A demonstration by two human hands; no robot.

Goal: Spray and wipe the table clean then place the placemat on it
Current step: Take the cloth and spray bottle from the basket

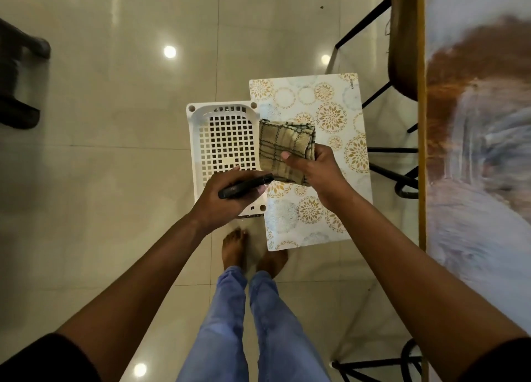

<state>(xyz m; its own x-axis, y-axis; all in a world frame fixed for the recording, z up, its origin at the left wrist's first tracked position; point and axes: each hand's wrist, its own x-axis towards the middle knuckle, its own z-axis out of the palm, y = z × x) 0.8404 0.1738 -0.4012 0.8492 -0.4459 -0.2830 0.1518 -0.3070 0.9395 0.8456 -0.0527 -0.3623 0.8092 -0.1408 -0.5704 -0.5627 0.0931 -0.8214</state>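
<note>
My left hand [227, 198] grips a slim black spray bottle [245, 185] that lies sideways over the near end of a white perforated basket [227, 143]. In my right hand [313, 170] a folded beige checked cloth [283, 149] is pinched, thumb on top, held above the basket's right edge. Under the cloth, a placemat [324, 117] printed with gold and pale blue flower rings lies on the floor, partly beneath the basket's side. The table [482, 140], with a painted brown and white top and a yellow edge, runs along the right of the view.
Glossy cream floor tiles [115, 123] surround the basket. Black metal chair legs [393, 152] and a brown seat [402, 51] stand between the placemat and the table. A dark chair [20, 74] is at the far left. My bare feet [253, 252] stand just before the basket.
</note>
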